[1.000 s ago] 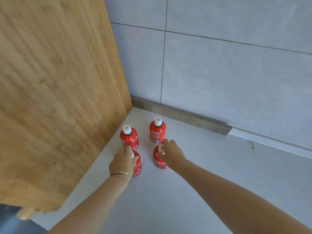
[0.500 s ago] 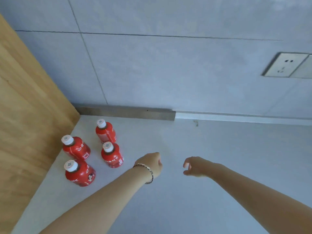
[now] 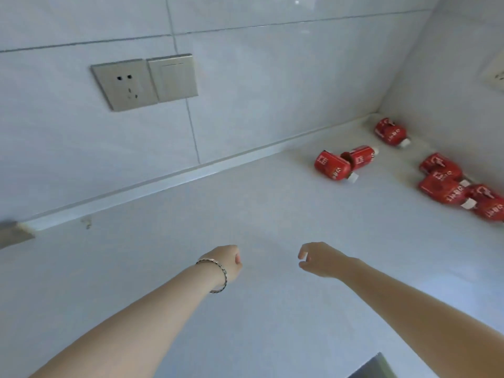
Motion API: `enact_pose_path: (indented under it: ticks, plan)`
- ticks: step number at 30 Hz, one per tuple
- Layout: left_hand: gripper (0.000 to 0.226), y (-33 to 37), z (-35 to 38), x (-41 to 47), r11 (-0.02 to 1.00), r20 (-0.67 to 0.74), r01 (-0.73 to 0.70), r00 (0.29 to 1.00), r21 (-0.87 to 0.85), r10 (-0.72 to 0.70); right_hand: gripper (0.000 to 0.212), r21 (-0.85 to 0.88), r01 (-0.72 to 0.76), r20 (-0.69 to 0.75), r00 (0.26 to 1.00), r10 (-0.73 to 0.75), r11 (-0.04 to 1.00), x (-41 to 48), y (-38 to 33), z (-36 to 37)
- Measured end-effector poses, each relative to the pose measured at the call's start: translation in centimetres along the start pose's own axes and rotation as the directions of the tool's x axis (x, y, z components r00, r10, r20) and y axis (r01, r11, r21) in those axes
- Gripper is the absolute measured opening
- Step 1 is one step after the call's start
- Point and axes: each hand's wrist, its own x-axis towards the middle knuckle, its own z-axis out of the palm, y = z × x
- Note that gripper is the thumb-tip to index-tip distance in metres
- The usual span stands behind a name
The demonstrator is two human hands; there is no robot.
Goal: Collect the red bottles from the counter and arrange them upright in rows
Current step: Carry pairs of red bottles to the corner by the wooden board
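Several red bottles with white caps lie on their sides on the white counter at the far right. Two lie touching at the pile's left: one in front, one behind. Another bottle lies in the back corner. A cluster lies at the right edge. My left hand, with a bracelet on the wrist, hovers over the counter's middle, fingers curled, holding nothing. My right hand hovers beside it, fingers loosely apart, empty. Both hands are well short of the bottles.
A tiled wall runs behind the counter with a metal socket and switch plate. A side wall with another socket closes off the right. A dark edge shows at the bottom right. A grey strip sits at the far left.
The view has swung right: the standing bottles and wooden panel have left the frame, and the lying bottles have come into view. Both hands let go of the upright bottles and moved right, empty.
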Motion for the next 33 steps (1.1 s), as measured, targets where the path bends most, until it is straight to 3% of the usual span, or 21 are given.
enact_pose_path:
  ticks: [4,12,15,19,25,28,33]
  plan:
    - [0.016,9.8,0.7,3.9,0.986,0.045,-0.084,0.996,0.142,0.078,0.03,0.041,-0.091,-0.023,0.995,0.092,0.995,1.4,9.7,-4.5]
    - [0.011,19.3,0.5,11.3,0.985,0.061,-0.103,0.994,0.138,0.095,0.032,0.067,-0.178,-0.144,0.972,0.186,0.982,8.8,19.7,-12.2]
    - [0.011,20.5,-0.2,13.7,0.985,0.057,-0.076,0.996,0.152,0.068,0.041,0.134,-0.141,-0.228,0.959,0.169,0.981,12.9,20.0,-14.7]
    - [0.011,21.2,-0.9,16.5,0.991,0.024,-0.043,0.999,0.124,0.04,0.056,0.355,-0.047,-0.269,0.951,0.151,0.934,17.7,19.2,-16.1]
    - [0.023,22.9,-2.1,20.0,0.995,-0.052,-0.014,0.998,0.094,0.019,0.043,0.613,0.066,-0.266,0.955,0.128,0.787,20.4,19.8,-15.6]
    - [0.024,24.3,-3.3,21.2,0.992,-0.087,-0.05,0.994,0.115,0.06,0.027,0.64,0.146,-0.321,0.943,0.09,0.754,18.4,21.8,-16.1]
    - [0.028,28.0,-4.9,22.9,0.987,-0.23,-0.119,0.963,0.105,0.141,0.029,0.56,0.122,-0.434,0.886,0.164,0.82,14.0,26.7,-19.8]
